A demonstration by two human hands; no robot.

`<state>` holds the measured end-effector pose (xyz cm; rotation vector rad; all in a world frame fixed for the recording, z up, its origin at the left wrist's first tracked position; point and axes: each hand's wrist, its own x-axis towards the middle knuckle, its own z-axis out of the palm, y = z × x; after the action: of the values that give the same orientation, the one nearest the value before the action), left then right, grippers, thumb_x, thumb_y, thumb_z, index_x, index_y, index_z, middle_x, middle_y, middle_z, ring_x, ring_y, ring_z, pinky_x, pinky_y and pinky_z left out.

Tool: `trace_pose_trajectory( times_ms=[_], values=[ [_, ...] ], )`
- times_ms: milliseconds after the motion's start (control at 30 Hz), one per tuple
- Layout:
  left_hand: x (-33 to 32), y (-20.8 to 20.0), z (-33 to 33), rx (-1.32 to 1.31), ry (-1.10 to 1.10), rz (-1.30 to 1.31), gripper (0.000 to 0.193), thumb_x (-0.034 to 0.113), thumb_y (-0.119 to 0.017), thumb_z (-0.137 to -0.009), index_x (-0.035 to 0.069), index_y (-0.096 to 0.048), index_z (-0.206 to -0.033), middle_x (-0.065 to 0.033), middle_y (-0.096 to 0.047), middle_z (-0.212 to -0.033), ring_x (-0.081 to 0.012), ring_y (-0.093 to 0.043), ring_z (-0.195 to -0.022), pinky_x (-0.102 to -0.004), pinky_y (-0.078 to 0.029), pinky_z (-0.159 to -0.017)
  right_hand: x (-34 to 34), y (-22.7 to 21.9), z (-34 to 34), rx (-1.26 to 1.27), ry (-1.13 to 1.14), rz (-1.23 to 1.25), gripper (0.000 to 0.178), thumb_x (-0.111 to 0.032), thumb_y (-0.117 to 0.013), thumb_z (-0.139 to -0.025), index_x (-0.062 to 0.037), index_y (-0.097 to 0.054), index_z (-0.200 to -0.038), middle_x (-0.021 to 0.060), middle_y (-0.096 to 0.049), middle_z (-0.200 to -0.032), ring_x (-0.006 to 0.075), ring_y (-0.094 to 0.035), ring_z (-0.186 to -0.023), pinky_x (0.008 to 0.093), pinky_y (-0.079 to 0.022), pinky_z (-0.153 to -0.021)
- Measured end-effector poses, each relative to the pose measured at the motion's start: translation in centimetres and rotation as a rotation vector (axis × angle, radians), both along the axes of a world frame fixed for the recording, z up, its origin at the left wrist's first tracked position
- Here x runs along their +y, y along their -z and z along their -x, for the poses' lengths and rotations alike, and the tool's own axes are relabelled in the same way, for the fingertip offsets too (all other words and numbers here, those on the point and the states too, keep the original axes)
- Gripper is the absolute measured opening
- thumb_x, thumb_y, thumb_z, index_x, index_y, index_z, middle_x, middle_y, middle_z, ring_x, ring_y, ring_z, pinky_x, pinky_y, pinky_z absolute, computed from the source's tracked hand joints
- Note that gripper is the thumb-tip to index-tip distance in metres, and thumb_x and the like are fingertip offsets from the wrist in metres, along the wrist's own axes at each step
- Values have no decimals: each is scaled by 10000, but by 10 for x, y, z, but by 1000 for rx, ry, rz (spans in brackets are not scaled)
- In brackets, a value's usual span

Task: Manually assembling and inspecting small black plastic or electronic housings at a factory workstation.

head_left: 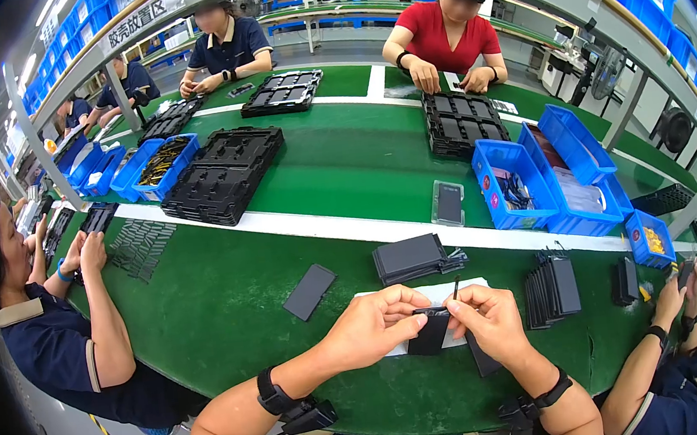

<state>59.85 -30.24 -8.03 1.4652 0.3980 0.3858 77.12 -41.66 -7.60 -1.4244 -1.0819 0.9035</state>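
Observation:
My left hand (376, 325) pinches the top edge of a flat black rectangular panel (429, 337) between thumb and fingers. At the panel's upper right corner, my right hand (490, 318) is closed, its fingertips around a thin dark strip (456, 286) that points up. Whether this strip is joined to the panel I cannot tell. Beneath both hands lies a white sheet (475, 290). Another dark panel (484, 358) is partly covered by my right hand. Just beyond the hands sits a stack of black panels (409, 258), and a single panel (310, 292) lies to their left.
Black panels (552, 286) stand in a row at right. Blue bins (515, 180) line the far side beside a stack of black trays (463, 122). More trays (227, 175) are at far left. Co-workers sit close on both sides and across the green table (232, 312).

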Motion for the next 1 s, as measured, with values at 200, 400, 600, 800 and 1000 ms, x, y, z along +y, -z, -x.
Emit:
trace_pose_trajectory(
  times_ms=[200, 400, 600, 800, 1000],
  values=[
    [1, -1, -2, 52, -25, 55, 178, 90, -558, -897, -6, -576, -1045, -41, -620, -918, -74, -587, -820, -244, -517, -719, -1, -3, 4, 62, -9, -4, 124, -89, -622, -861, 34, -634, -869, 48, -628, -726, 68, -584, -639, 216, -505, -548],
    [0, -2, -3, 69, -33, 56, 169, 80, -564, -890, -7, -589, -1033, -38, -626, -900, -68, -588, -791, -229, -510, -698, -1, 7, 1, -48, 10, -27, 104, -51, -643, -833, 53, -642, -838, 63, -645, -786, 61, -580, -644, 224, -517, -566],
    [1, 6, -5, 16, -28, 64, 179, 86, -603, -868, -12, -606, -1018, -32, -642, -880, -64, -594, -774, -219, -505, -687, -2, 4, 0, -33, -27, -30, 87, -35, -618, -845, 46, -648, -838, 65, -644, -781, 88, -606, -647, 232, -522, -564],
    [3, 6, -4, 27, -58, 118, 156, 88, -612, -862, -5, -626, -987, -37, -645, -883, -72, -598, -786, -226, -516, -681, -2, -9, 8, -341, -1, -154, 59, 13, -617, -801, 31, -654, -844, 95, -644, -792, 150, -635, -653, 258, -525, -575],
    [8, 7, -4, -26, -54, 203, 173, 91, -597, -871, -17, -626, -1004, -55, -642, -916, -91, -605, -792, -245, -531, -696, 2, -3, 3, -820, -14, -457, 262, 107, -584, -715, 1, -666, -939, 130, -650, -829, 231, -644, -700, 293, -529, -607]
  ],
)
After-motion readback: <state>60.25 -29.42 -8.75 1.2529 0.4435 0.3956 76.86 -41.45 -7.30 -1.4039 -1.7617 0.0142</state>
